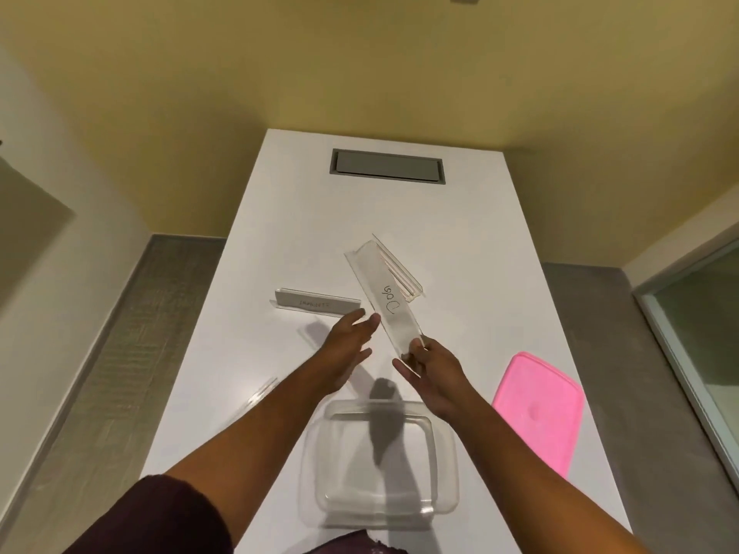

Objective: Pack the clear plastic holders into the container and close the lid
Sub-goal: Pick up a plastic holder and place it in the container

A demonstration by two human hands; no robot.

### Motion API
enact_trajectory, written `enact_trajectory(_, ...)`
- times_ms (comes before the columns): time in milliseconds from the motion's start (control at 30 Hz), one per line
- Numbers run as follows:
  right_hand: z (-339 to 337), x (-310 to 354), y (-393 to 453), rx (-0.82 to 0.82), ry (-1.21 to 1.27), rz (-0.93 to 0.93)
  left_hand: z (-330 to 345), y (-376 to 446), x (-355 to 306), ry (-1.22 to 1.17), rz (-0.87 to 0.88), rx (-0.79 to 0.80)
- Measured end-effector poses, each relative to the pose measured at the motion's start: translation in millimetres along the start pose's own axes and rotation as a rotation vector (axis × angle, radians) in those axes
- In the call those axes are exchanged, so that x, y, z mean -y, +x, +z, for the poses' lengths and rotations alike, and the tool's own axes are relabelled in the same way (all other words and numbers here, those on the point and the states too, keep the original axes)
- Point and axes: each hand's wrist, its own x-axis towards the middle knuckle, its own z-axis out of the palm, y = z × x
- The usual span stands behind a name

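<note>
R hand (pixel 434 377): fingers pinched on near end of clear holder w/ handwritten label (pixel 383 298), held up off table, long axis running away and to the left.
L hand (pixel 347 345): fingers spread and loose, nothing in them, tips just beside the held holder's left edge; contact can't be told.
Second holder (pixel 318 303): upright on table, left of hands, paper insert w/ writing.
Third holder (pixel 402 273): flat on table, partly behind the held one.
Fourth clear piece (pixel 263 390): flat, near left table edge, by L forearm.
Container (pixel 378 465): clear, rectangular, uncovered, no holders inside, near edge of white table (pixel 280 217).
Lid (pixel 538 409): pink, flat on table, right of container, apart from it.
Grey hatch (pixel 387 166): set in table's far end.
</note>
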Motion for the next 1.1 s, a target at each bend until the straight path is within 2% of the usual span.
enact_trajectory(67,8,-12,-6,0.034,0.060,0.020,14,0,1,0.042,0.056,0.055)
enact_trajectory(167,16,-23,-16,0.083,0.091,0.022,20,1,2,0.110,0.141,0.027)
enact_trajectory(333,10,-22,-27,0.128,-0.108,-0.038,14,-2,-2,0.281,0.205,-0.009)
enact_trajectory(433,4,-5,-28,0.078,-0.183,-0.119,3,-6,-10,0.459,0.297,-0.028)
enact_trajectory(500,-3,14,-23,0.000,-0.217,-0.240,-11,-7,-15,0.643,0.399,0.001)
enact_trajectory(600,-15,50,-17,-0.081,-0.451,-0.533,-29,-8,-23,0.898,0.481,0.007)
enact_trajectory(700,-17,82,-18,-0.028,-0.710,-0.704,-38,-6,-28,1.016,0.489,-0.002)
enact_trajectory(867,-17,95,-14,0.186,-1.128,-0.794,-37,-13,-33,1.098,0.540,0.097)
enact_trajectory(967,-20,89,-15,0.192,-1.345,-0.774,-36,-18,-32,1.148,0.566,0.089)
enact_trajectory(1100,-26,82,-19,0.201,-1.429,-0.704,-48,-26,-28,1.174,0.517,0.067)
